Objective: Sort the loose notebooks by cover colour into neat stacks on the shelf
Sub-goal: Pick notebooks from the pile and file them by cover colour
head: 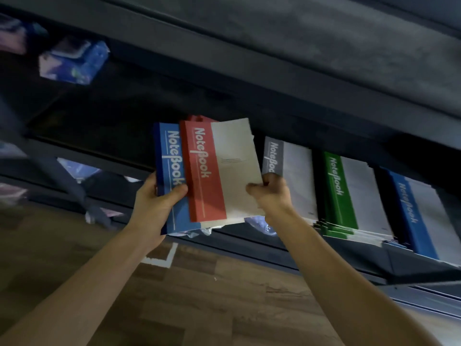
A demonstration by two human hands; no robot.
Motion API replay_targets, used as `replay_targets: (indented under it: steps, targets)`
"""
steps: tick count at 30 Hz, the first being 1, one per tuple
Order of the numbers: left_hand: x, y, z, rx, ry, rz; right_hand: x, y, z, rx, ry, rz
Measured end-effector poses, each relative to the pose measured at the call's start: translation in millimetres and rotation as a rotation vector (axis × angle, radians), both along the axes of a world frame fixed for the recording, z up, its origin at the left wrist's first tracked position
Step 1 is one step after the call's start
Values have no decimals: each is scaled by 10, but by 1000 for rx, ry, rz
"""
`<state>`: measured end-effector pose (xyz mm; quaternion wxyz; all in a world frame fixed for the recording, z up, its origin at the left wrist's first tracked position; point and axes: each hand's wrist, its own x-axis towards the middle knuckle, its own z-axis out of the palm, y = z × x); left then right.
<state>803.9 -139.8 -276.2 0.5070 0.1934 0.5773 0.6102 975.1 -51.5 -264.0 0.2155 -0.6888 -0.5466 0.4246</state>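
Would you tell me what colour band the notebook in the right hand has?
The notebook pinched by the right hand has a red band; head view.

The red notebook (pixel 204 171) covers most of the blue notebook (pixel 169 156) behind it. The small print on the red one's white half is too tiny to read. The shiny packs (pixel 73 62) are blurry. The right hand (pixel 272 196) hides part of the grey stack (pixel 296 171).

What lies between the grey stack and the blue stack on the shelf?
The green stack lies between the grey stack and the blue stack; the head view shows it.
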Motion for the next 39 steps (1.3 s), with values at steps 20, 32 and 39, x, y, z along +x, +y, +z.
replay_targets:
  steps: [20, 32, 39]
  targets:
    - [-1035, 17, 233, -53, 157, 3, -437, 200, -103, 132, -689, 118]
    - [-626, -142, 546, -51, 185, 35, -392, 84, 139, 33, -233, 203]
    - [242, -77, 387, -80, 202, -80, 133, -120, 242, -328, 409, 75]
